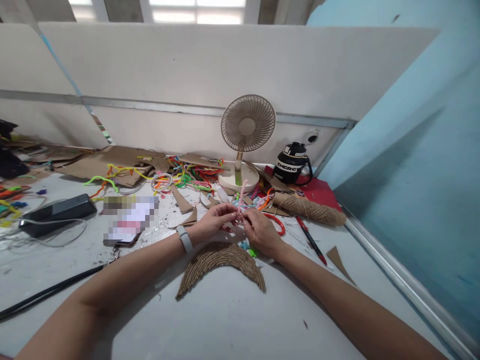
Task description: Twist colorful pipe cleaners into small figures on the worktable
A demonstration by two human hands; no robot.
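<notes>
A pink pipe cleaner point(243, 192) rises from between my fingertips at the middle of the table. My left hand point(219, 218) pinches it from the left, a pale band around that wrist. From the right, my right hand point(260, 230) closes on its lower part, with the fingertips of both hands meeting. Just below the hands lies a crescent of coiled brown twine point(221, 257), flat on the white table. Small blue and green fuzzy pieces point(249, 248) sit beside my right hand, partly covered by it.
A small fan point(247, 122) stands behind, among tangled pipe cleaners point(187, 175) and cardboard scraps point(182, 200). At right are a twine roll point(311, 207), red-handled scissors point(277, 224), a pen point(311, 240) and a black jug point(290, 162). A phone point(131, 220) and black power bank point(60, 214) lie left.
</notes>
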